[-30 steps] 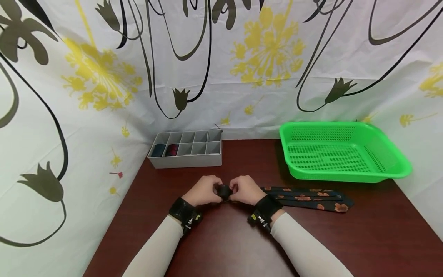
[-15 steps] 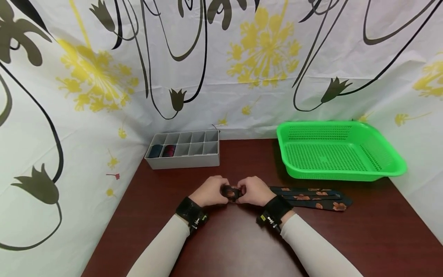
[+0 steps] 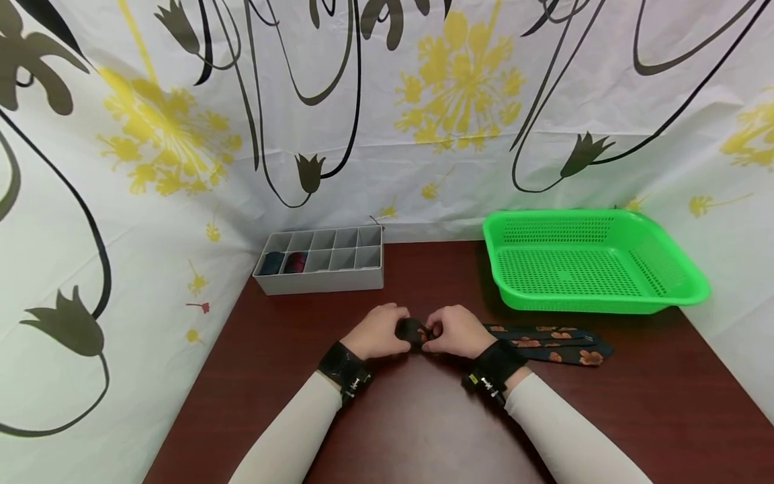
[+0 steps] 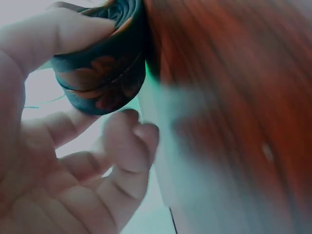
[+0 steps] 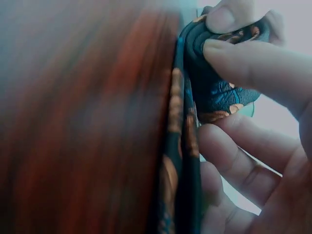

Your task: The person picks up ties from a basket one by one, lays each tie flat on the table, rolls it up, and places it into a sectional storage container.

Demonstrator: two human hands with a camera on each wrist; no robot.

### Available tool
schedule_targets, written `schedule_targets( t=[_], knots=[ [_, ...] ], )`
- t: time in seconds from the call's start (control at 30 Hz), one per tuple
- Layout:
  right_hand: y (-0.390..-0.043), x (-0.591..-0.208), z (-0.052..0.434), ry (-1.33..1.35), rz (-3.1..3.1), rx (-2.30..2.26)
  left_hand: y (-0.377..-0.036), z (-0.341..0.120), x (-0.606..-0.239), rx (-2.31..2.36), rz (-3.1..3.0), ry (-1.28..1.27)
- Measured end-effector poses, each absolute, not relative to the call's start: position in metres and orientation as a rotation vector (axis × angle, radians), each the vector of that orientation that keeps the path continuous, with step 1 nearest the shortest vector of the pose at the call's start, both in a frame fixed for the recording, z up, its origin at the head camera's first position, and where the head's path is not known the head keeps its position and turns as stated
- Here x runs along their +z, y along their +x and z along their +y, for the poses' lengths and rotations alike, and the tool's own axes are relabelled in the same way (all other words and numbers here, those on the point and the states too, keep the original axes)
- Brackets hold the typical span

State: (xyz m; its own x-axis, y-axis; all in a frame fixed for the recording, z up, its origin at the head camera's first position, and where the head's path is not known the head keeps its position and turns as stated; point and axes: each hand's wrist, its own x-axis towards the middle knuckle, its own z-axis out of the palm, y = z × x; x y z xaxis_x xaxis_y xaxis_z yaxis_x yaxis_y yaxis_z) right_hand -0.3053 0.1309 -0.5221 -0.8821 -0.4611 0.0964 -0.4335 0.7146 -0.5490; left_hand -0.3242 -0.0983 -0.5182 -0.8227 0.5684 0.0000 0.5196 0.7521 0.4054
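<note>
A dark necktie with orange flowers is partly wound into a roll (image 3: 411, 332) at mid-table. Its flat length (image 3: 556, 345) stretches off to the right, folded in layers and ending in a pointed tip. My left hand (image 3: 378, 332) grips the roll from the left, its thumb on the coiled edge in the left wrist view, where the roll (image 4: 105, 73) shows its flowered side. From the right, my right hand (image 3: 458, 332) pinches the roll; in the right wrist view thumb and a finger press on the spiral end of the roll (image 5: 219, 73), with flat layers running from it.
A grey divided box (image 3: 326, 280) stands at the back left; a dark blue roll (image 3: 272, 263) and a red patterned roll (image 3: 295, 263) sit in two front compartments. A green perforated basket (image 3: 598, 306) is at the back right. Patterned cloth (image 3: 363, 154) hangs behind the table.
Both hands and the roll have moved right along the tie. The flat length has become shorter as the roll took it up, while its pointed tip lies in nearly the same place.
</note>
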Motion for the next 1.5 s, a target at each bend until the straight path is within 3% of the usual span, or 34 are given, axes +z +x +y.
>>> schedule_targets(
  t=[0.8, 1.07, 1.3, 1.5],
  knots=[
    [-0.298, -0.514, 0.164, -0.889, 2.876, -0.946, -0.315, -0.053, -0.513, 0.548, 2.915, 0.989],
    [-0.3, -0.517, 0.176, -0.785, 2.884, -0.793, -0.312, -0.052, -0.516, 0.679, 2.857, 0.902],
    [-0.297, -0.507, 0.167, -0.927, 2.852, -1.041, -0.31, -0.056, -0.506, 0.541, 2.905, 0.93],
    [-0.299, -0.516, 0.169, -0.857, 2.804, -1.074, -0.313, -0.059, -0.508, 0.618, 2.821, 0.915]
  ],
)
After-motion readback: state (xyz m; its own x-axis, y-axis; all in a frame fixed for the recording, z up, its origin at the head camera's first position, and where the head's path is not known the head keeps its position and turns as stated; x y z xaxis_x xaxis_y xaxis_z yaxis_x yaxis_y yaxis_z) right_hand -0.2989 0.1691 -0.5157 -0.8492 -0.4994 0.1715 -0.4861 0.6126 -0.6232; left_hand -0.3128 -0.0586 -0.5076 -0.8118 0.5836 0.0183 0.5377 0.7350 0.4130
